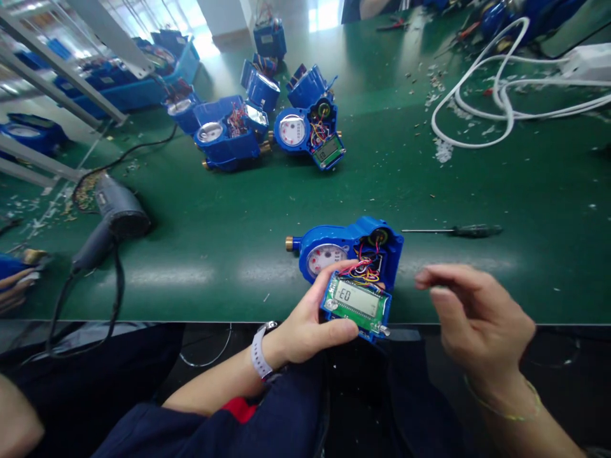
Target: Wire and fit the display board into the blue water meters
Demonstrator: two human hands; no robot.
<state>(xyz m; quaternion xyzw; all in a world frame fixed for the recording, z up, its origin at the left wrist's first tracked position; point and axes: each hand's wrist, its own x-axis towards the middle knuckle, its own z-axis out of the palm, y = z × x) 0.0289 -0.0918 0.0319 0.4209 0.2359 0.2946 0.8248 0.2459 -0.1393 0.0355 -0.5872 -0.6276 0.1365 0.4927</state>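
Note:
A blue water meter [319,234] lies with its wiring compartment uncovered at the table's front edge, its round dial facing up. My left hand [305,324] grips the meter's display module [357,300], a green circuit board with an LCD, set in a blue frame. Coloured wires [365,272] run from that module into the meter body. To the right, my right hand [472,318] hovers off the meter with fingers loosely curled, thumb and forefinger apart, and no object visible in it. A screwdriver [475,231] lies behind my right hand, its shaft pointing toward the meter.
Several more blue meters [224,137] stand farther back. At left are a grey heat gun [112,219] with a black cord, a blue crate [191,67] and a metal frame [112,32]. A white cable [506,117] loops at back right. Another person's hand [16,289] shows at far left.

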